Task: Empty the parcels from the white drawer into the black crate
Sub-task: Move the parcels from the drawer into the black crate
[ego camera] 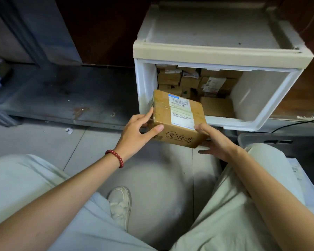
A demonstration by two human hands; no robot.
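A brown cardboard parcel (178, 116) with a white shipping label hangs just in front of the open white drawer (257, 122). My left hand (138, 129) grips its left end, thumb on the front face. My right hand (216, 142) holds its right lower corner from below, thumb on top. Several more brown parcels (198, 82) lie stacked deep inside the drawer. At the right edge, a dark crate with a pale rim (243, 140) is partly in view behind my right knee.
The drawer sits in a white cabinet frame (221, 51) on a low grey metal platform (62, 98). Grey floor tiles lie below, with my knees and one white shoe (120, 205). A black cable (297, 123) runs at the right.
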